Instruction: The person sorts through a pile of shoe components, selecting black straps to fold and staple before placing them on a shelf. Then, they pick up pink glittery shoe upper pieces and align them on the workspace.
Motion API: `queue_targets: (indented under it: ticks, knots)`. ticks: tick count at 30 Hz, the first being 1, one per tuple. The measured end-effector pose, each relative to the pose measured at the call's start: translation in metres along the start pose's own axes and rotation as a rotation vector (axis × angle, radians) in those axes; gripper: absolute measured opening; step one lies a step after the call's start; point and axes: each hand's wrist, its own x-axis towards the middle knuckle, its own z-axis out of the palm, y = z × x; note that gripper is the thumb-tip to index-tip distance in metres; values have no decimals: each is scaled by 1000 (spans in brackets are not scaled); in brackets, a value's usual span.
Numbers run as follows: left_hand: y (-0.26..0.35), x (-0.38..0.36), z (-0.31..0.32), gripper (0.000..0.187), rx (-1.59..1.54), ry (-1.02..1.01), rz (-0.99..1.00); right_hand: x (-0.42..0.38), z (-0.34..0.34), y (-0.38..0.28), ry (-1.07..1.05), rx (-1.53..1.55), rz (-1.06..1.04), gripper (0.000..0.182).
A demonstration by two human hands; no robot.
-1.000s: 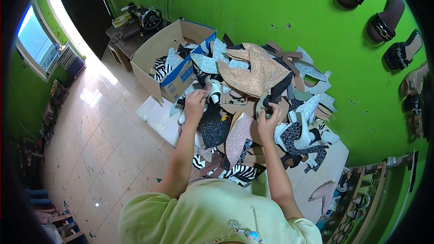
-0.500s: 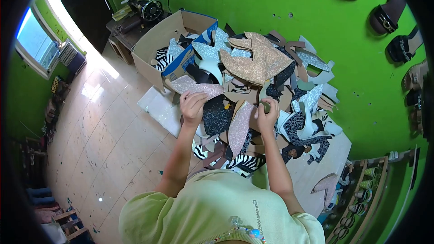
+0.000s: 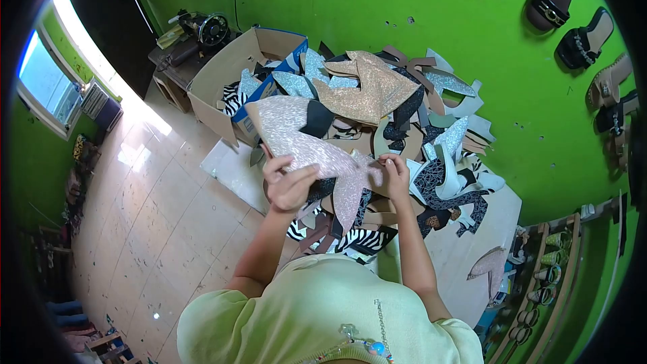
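A pink glitter material scrap [image 3: 303, 146] with a curved, cut-out outline is held up over the pile. My left hand [image 3: 290, 185] grips its lower left edge, fingers on the glitter face and the thumb mostly hidden. At its right end, my right hand [image 3: 396, 174] pinches the edge between thumb and fingers. Beneath and around it lies a heap of offcuts. A gold glitter scrap [image 3: 377, 91] rests on top, beyond my hands. Black and white zebra-print scraps [image 3: 364, 241] show nearest my body.
A cardboard box [image 3: 216, 108] of scraps stands at the back left, with a sewing machine [image 3: 210, 29] behind it. The pile sits on a white table [image 3: 499, 205]. Another pink scrap [image 3: 486, 266] lies at its right edge. Sandals [image 3: 554, 7] hang on the green wall.
The pink scrap has been raised and spread out, showing a wider glitter face. My left hand has moved slightly down and stays on it; my right hand now pinches its right end.
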Motion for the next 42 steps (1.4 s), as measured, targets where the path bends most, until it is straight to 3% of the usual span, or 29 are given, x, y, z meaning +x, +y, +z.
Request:
queue_targets:
  ticks: [1, 3, 4, 5, 7, 8, 9, 12, 17, 19, 20, 21, 23, 24, 25, 27, 28, 29, 31, 33, 38, 42]
  knots:
    - [7, -1, 0, 9, -37, -13, 31, -1, -1, -4, -1, 0, -2, 19]
    - [22, -2, 0, 10, -157, -69, 70, -4, -6, -16, -171, 284, 149, 36]
    - [26, -8, 5, 11, -222, -74, 94, -5, -7, -22, -287, 332, 191, 55]
    - [33, -10, 8, 10, -298, -96, 105, -6, -10, -27, -290, 330, 191, 55]
    - [48, -14, 14, 8, -396, -136, 142, -11, -12, -39, -590, 735, 389, 68]
    - [53, -17, 17, 8, -463, -165, 175, -14, -13, -46, -537, 663, 425, 73]
    - [60, -21, 21, 7, -531, -195, 206, -19, -17, -44, -452, 759, 461, 64]
    - [75, -33, 27, 10, -597, -393, 168, -18, -33, -35, -338, 657, 616, 49]
    - [71, -38, 30, 15, -649, -545, 13, -18, -23, -45, -59, 590, 498, 36]
    - [64, -37, 28, 10, -570, -507, -75, -17, -27, -48, -46, 603, 513, 34]
    - [58, -36, 25, 23, -511, -509, -57, -14, -28, -43, -50, 602, 475, 33]
    - [60, -31, 22, 23, -510, -511, -61, -12, -25, -46, -51, 602, 480, 33]
    - [66, -18, 18, 39, -479, -323, -509, -9, -17, -54, -19, 530, 354, 32]
    - [68, -24, 24, 50, -630, -234, -714, -10, -11, -61, -40, 517, 367, 34]
    - [64, -34, 29, 50, -627, -236, -717, -9, -7, -60, -40, 519, 371, 34]
    - [55, -48, 36, 42, -959, -610, -1171, -9, 3, -60, -115, 418, 380, 37]
    - [52, -50, 36, 30, -961, -688, -1239, -10, 8, -62, -126, 329, 409, 38]
    - [52, -51, 37, 30, -965, -690, -1234, -13, 14, -66, -86, 283, 416, 30]
    - [56, -49, 38, 23, -861, -443, -1238, -10, 12, -56, -170, 242, 438, 19]
    - [52, -43, 35, 25, -695, -372, -1167, -11, 9, -47, -194, 225, 419, 15]
    - [9, -45, 21, 26, -557, -38, -1165, -8, -6, -37, 106, -5, 440, 15]
    - [-21, -21, -9, 24, -441, 77, -1157, 19, -4, -48, 58, -107, 264, 17]
